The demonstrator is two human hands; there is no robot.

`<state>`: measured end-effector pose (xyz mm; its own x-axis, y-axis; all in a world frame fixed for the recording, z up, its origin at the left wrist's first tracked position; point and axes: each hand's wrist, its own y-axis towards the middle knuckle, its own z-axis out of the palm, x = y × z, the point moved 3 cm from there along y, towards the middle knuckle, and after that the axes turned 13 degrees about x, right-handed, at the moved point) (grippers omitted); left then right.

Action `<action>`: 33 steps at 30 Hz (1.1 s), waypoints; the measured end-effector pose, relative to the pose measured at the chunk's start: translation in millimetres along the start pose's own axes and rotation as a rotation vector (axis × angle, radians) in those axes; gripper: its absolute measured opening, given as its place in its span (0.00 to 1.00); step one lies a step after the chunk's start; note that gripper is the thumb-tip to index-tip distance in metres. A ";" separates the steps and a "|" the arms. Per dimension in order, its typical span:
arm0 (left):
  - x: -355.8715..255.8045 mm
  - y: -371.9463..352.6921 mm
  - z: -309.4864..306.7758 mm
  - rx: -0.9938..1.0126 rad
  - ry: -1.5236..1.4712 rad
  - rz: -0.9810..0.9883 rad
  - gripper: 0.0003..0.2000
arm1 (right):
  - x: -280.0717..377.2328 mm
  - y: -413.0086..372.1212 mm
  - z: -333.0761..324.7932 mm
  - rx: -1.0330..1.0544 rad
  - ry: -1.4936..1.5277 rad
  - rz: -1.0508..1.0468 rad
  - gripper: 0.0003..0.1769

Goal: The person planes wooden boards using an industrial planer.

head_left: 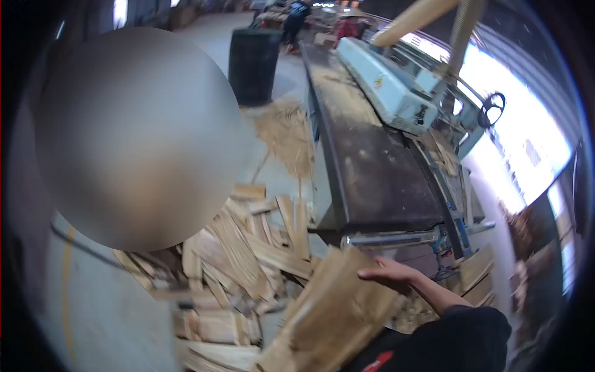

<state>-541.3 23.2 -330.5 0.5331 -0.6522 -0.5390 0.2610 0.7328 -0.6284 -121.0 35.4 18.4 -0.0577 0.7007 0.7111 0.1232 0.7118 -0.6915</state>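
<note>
My right hand (pixel 392 274) grips the upper right edge of a wide wooden board (pixel 338 310), thumb lying over its face. The board is tilted and slightly blurred, its lower end running out of the bottom of the view. Below and left of it, a heap of split wood pieces (pixel 238 254) covers the floor. My left hand does not show. A large blurred circle hides much of the left side, so whatever is behind it cannot be made out.
A saw machine with a dark table (pixel 384 180) and pale blue housing (pixel 387 87) stands ahead to the right. Sawdust (pixel 282 133) lies on the floor beside it. A black bin (pixel 253 67) stands further back. Two people (pixel 296 23) are in the background.
</note>
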 end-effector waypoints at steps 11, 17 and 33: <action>-141.3 -22.3 213.7 0.287 0.501 0.078 0.47 | -74.6 -115.4 -47.0 -0.072 0.108 -0.085 0.57; -162.6 -113.6 329.6 0.415 0.656 0.199 0.46 | -68.8 -170.7 -199.9 -0.191 0.222 -0.424 0.48; 150.2 -79.6 941.1 1.405 1.585 -0.266 0.25 | -299.5 -357.3 -257.2 -1.229 1.587 -0.517 0.41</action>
<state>275.4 49.8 166.4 -0.3684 0.2414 -0.8978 0.8706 -0.2492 -0.4243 107.1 -441.1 85.2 0.3357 -0.6281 0.7020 0.8691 -0.0809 -0.4880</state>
